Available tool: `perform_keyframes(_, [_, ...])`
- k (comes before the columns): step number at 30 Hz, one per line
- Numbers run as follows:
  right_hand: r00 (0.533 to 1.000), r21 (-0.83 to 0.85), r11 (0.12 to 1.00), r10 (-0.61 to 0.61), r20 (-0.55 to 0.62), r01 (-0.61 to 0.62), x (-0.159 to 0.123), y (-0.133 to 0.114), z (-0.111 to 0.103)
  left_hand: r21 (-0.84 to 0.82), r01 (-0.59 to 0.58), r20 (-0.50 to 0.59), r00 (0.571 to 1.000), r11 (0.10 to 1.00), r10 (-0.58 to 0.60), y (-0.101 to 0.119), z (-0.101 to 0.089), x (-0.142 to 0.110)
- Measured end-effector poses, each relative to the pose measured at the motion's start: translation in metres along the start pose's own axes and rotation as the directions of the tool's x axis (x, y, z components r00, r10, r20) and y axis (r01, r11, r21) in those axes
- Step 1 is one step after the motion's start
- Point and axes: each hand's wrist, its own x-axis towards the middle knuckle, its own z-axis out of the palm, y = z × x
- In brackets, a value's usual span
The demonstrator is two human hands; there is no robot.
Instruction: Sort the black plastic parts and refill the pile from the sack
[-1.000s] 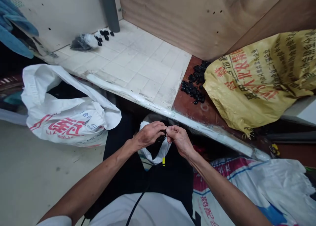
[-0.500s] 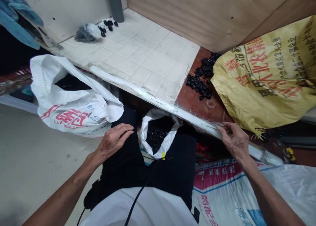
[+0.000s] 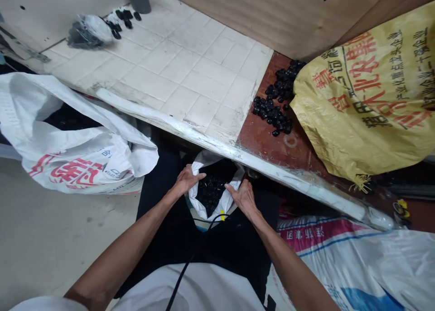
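A small white bag (image 3: 229, 173) full of small black parts (image 3: 208, 191) sits in my lap, just below the table edge. My left hand (image 3: 185, 180) grips the bag's left rim, fingers curled over it. On the bag's right rim rests my right hand (image 3: 242, 196), fingers together and pressed against the fabric. The bag's mouth stands open between the two hands.
A pile of black parts (image 3: 275, 106) lies on the brown table part beside a yellow printed sack (image 3: 367, 98). A white sack (image 3: 74, 139) stands left on the floor. Another white sack (image 3: 346, 261) lies at my right. A clear bag with black parts (image 3: 89, 29) sits far back on the tiled top (image 3: 176, 71).
My left hand moved from my thigh to the bag's left rim. My right hand came back from the table edge to the bag's right rim.
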Motion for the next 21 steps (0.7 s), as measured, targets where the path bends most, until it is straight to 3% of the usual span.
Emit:
perform_keyframes(2, [0.996, 0.004, 0.996, 0.088, -0.007, -0.088, 0.011, 0.007, 0.013, 0.008, -0.016, 0.004, 1.0, 1.0, 0.016, -0.004, 0.001, 0.004])
perform_keyframes(4, [0.994, 0.001, 0.994, 0.111, -0.024, -0.111, 0.017, 0.017, 0.011, 0.018, -0.047, -0.026, 0.999, 0.999, 0.047, -0.008, -0.001, 0.002])
perform_keyframes(7, [0.993, -0.015, 0.994, 0.103, -0.064, -0.104, 0.007, 0.028, -0.009, 0.024, -0.08, -0.061, 0.995, 0.997, 0.081, -0.013, -0.007, -0.004])
perform_keyframes(10, [0.998, 0.007, 1.0, 0.004, -0.061, -0.004, -0.021, 0.026, -0.033, 0.019, -0.102, -0.027, 0.994, 0.995, 0.103, -0.014, -0.015, -0.014])
perform_keyframes(13, [0.985, 0.046, 0.992, -0.106, -0.133, 0.113, -0.046, 0.019, -0.065, 0.028, -0.231, -0.064, 0.971, 0.973, 0.232, -0.006, -0.037, -0.035])
perform_keyframes(14, [0.968, 0.04, 0.985, -0.156, -0.198, 0.167, -0.05, 0.019, -0.08, 0.046, -0.353, -0.164, 0.92, 0.934, 0.356, 0.0, -0.049, -0.043])
perform_keyframes(16, [0.867, -0.078, 0.941, -0.333, -0.371, 0.328, -0.046, 0.023, -0.115, 0.089, -0.592, -0.358, 0.731, 0.801, 0.58, 0.018, -0.077, -0.058])
perform_keyframes(17, [0.811, -0.168, 0.912, -0.41, -0.417, 0.374, -0.038, 0.027, -0.134, 0.128, -0.675, -0.439, 0.619, 0.727, 0.652, 0.029, -0.093, -0.061])
perform_keyframes(18, [0.772, -0.252, 0.885, -0.465, -0.434, 0.392, -0.027, 0.032, -0.154, 0.18, -0.719, -0.478, 0.533, 0.672, 0.698, 0.043, -0.108, -0.061])
perform_keyframes(19, [0.749, -0.328, 0.861, -0.502, -0.433, 0.388, -0.013, 0.038, -0.174, 0.236, -0.735, -0.505, 0.466, 0.635, 0.727, 0.057, -0.122, -0.056])
perform_keyframes(21, [0.801, -0.406, 0.835, -0.51, -0.314, 0.372, 0.02, 0.05, -0.206, 0.323, -0.765, -0.5, 0.361, 0.557, 0.787, 0.085, -0.146, -0.032])
